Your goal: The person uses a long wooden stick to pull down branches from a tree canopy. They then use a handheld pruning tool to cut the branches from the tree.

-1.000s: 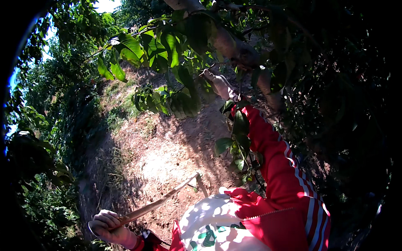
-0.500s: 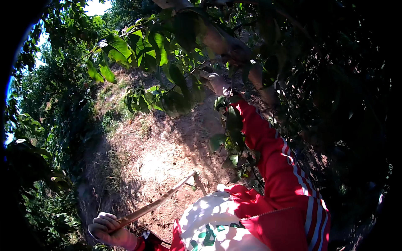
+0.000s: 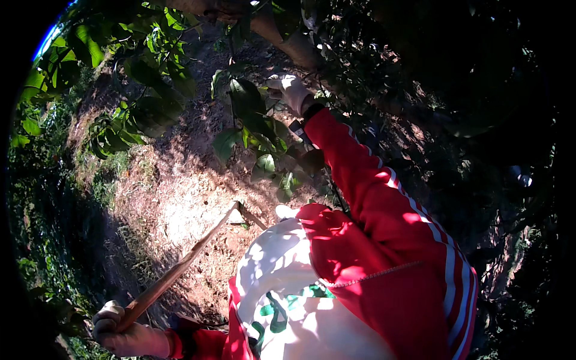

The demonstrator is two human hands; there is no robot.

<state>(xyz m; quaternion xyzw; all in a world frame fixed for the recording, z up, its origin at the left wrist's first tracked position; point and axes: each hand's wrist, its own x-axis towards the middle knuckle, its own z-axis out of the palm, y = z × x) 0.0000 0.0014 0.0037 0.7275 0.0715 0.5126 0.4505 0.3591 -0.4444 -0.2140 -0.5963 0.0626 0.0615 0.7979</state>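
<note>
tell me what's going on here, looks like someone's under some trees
A person in a red jacket is among leafy branches. The left hand grips one end of a wooden stick, which slants out over sunlit bare ground. The right hand is stretched out beside green leaves, near a thick tree limb; whether it holds anything can't be made out.

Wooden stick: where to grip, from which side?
Probably the lower-left end of the wooden stick, from the person's left, fingers wrapped around, as the left hand holds it. It is slim and fairly straight there, slanting up and right to an angled piece at its far end.
</note>
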